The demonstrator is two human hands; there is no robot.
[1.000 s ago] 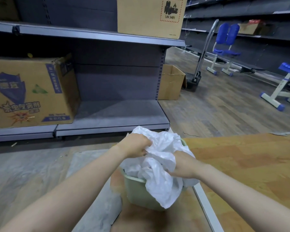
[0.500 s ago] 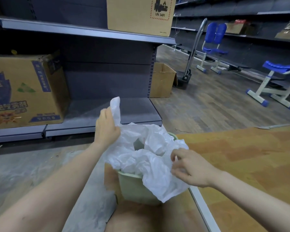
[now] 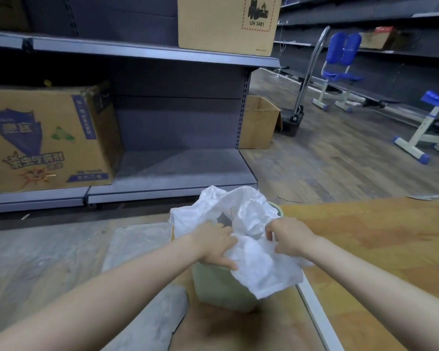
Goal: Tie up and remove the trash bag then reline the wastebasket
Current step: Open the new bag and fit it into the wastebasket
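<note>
A pale green wastebasket (image 3: 219, 290) stands on the floor in front of me. A crumpled white trash bag (image 3: 254, 216) fills its mouth and spills over the near rim. My left hand (image 3: 214, 243) grips the bag at the near left side, thumb stretched along the plastic. My right hand (image 3: 290, 238) pinches the bag's edge at the right, fingers curled into the folds. Between the hands the bag gapes open a little. The basket's inside is hidden by plastic.
A clear plastic sheet (image 3: 134, 247) lies on the grey floor to the left. Metal shelving (image 3: 162, 173) with a printed carton (image 3: 46, 138) stands behind. An open cardboard box (image 3: 257, 122), a hand truck (image 3: 302, 97) and blue chairs (image 3: 342, 69) are far right. A white strip (image 3: 314, 312) borders an orange mat.
My left hand has come down from holding the bag's edge up high and now grips it at the near rim. My right hand closed onto the bag's right edge.
</note>
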